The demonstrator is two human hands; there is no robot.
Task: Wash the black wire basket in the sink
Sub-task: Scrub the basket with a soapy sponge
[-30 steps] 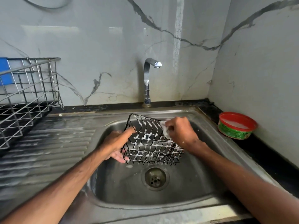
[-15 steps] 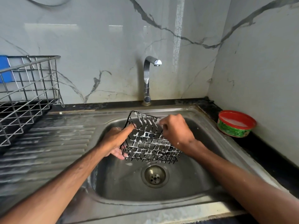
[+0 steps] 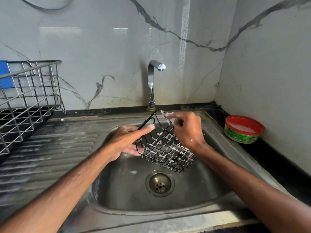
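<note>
While left hand [image 3: 127,140] grips black wire basket [image 3: 165,147], right hand [image 3: 187,132] pinching perhaps sponge [image 3: 170,117], sink [image 3: 124,192], marble wall [image 3: 101,47].

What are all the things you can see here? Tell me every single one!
Black wire basket: one, black with white suds, held tilted over the sink.
Sink: one, silver steel, in the middle.
Drainboard: one, silver and ribbed, left of the sink.
Drain: one, silver, at the sink's bottom.
Tap: one, shiny silver, behind the sink.
Dish rack: one, silver wire, far left.
Blue thing: one, blue, behind the dish rack; unclear what it is.
Tub: one, green with a red rim, on the black counter at the right.
Soapy white scrubber: one, white, at the basket's top rim.
Left hand: holds the basket's left side.
Right hand: its fingers pinch the scrubber.
</note>
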